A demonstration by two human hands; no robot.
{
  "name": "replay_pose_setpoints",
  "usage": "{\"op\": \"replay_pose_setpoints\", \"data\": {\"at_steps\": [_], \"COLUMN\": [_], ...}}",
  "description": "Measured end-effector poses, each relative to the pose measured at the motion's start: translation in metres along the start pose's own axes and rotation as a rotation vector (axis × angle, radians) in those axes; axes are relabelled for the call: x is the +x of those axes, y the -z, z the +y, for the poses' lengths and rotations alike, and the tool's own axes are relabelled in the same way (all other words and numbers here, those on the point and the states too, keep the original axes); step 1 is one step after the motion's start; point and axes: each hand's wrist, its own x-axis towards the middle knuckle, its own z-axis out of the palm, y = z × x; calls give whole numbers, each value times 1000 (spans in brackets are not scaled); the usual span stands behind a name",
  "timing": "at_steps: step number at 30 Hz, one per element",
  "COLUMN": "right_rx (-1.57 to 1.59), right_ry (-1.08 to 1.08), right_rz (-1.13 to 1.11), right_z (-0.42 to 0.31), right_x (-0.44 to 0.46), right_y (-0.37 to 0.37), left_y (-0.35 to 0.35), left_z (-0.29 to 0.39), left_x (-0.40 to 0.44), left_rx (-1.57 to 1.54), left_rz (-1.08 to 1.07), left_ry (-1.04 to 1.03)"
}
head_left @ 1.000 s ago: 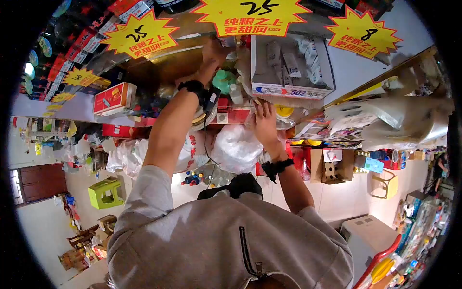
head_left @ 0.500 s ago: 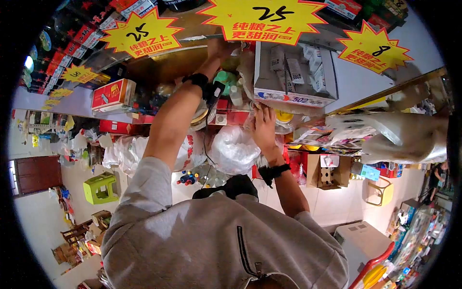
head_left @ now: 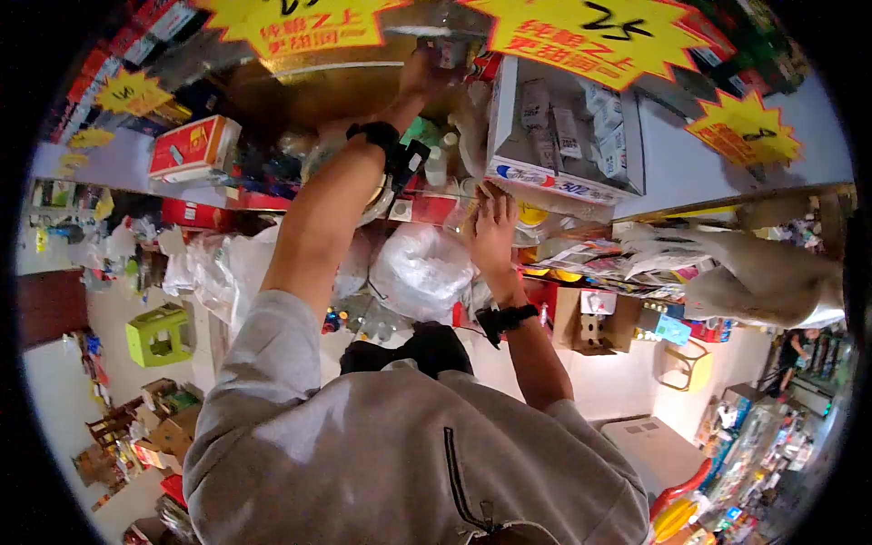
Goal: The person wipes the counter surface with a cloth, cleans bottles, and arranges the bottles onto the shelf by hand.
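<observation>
Fingers of the right hand [head_left: 493,232], loosely spread, rest at the edge of the surface [head_left: 663,173] mid-frame, likely for support. Upper centre, the left hand [head_left: 421,77] reaches to a small dark item [head_left: 450,54], its grip unclear.

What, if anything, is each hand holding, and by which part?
The left hand is at a dark item, too dim to tell a hold. The right hand is at the counter's edge; any hold cannot be told.
</observation>
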Motion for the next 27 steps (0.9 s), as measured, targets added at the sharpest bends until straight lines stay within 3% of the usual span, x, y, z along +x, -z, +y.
{"op": "replay_pose_setpoints", "data": {"at_steps": [1,4,9,11,13,15,27], "right_rx": [-18,-18,-38,-52,-93,-84,-83], "right_ry": [-8,51,40,61,84,92,102], "right_rz": [-13,0,-29,-30,-12,-11,19], "right_z": [0,-3,-9,-10,-10,-11,-13], "right_x": [-1,11,14,15,15,15,16], "right_y": [0,4,7,4,1,0,-1], "left_y": [-7,-13,-29,-35,-29,-25,-28], "left_z": [8,19,7,-4,7,8,9], "left_x": [-7,-22,-40,-42,-45,-48,-43], "left_rx": [-35,128,76,90,70,23,179], "left_rz": [120,181,325,431,432,286,311], "left_ry": [-107,89,100,-61,19,113,92]}}
